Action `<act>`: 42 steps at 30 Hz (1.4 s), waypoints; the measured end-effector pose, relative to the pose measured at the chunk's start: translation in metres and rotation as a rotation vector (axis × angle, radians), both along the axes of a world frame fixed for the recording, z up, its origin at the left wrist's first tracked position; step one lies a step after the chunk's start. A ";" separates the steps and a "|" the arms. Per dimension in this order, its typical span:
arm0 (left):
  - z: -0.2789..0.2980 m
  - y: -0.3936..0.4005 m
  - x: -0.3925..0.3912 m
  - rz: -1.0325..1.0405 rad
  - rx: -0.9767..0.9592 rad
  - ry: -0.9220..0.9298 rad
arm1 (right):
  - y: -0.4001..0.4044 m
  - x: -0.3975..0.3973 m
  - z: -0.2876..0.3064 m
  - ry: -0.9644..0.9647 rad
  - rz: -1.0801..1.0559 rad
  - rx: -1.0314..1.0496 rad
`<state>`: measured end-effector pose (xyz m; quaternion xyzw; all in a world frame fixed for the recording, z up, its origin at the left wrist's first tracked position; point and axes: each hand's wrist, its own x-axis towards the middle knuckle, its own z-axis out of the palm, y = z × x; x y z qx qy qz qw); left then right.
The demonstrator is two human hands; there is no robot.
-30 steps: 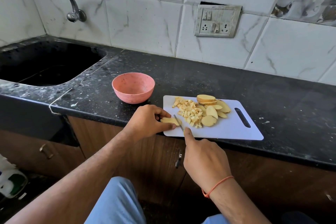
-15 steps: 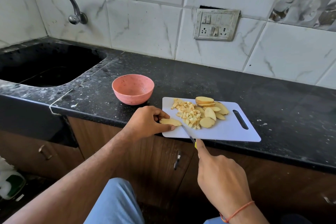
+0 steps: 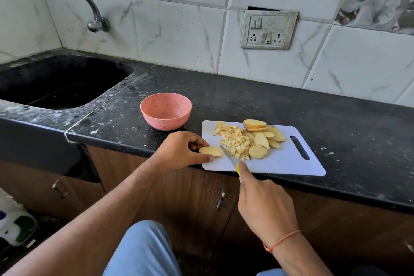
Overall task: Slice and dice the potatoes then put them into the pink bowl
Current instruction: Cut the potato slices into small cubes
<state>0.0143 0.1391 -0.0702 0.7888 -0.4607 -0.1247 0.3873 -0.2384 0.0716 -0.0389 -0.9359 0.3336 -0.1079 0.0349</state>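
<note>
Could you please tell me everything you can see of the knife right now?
The knife is small, with a narrow silvery blade and a yellow handle that is mostly hidden in the grip of the right hand. Its blade slants up and to the left over the near edge of the white cutting board, the tip beside the potato slice that the left hand pins down.

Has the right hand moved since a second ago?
Yes. The right hand with the knife has drawn back toward the person, off the cutting board's near edge.
</note>
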 end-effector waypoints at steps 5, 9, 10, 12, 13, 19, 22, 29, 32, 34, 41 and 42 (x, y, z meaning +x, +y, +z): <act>-0.002 -0.001 0.000 0.002 -0.021 0.010 | -0.001 0.006 0.002 -0.039 -0.001 -0.010; -0.006 -0.002 0.001 0.019 -0.025 0.032 | 0.004 0.015 -0.002 -0.048 0.047 0.032; -0.006 -0.003 0.001 0.022 -0.028 0.039 | 0.004 0.016 -0.003 -0.041 0.053 0.030; -0.006 -0.003 0.000 0.024 -0.025 0.055 | 0.004 0.020 -0.003 -0.020 0.057 0.027; -0.006 -0.003 0.001 0.023 -0.022 0.059 | 0.004 0.023 -0.002 -0.006 0.058 0.027; -0.004 -0.003 0.000 0.021 -0.018 0.059 | 0.000 0.047 0.003 0.049 0.058 -0.004; -0.006 -0.004 -0.001 0.042 -0.026 0.065 | -0.001 0.044 0.001 0.057 0.071 -0.002; -0.007 -0.004 -0.002 0.055 -0.033 0.063 | 0.006 0.003 0.001 0.079 0.092 0.015; -0.006 -0.004 -0.003 0.056 -0.019 0.052 | 0.008 -0.011 0.003 0.109 0.075 -0.002; -0.006 -0.004 -0.001 0.052 -0.014 0.049 | 0.007 -0.018 0.004 0.116 0.053 -0.008; -0.001 0.000 0.000 -0.005 0.001 0.010 | -0.001 -0.023 0.005 0.043 0.003 0.038; 0.000 0.001 0.001 -0.012 0.002 0.021 | -0.001 -0.022 0.006 0.013 0.010 0.060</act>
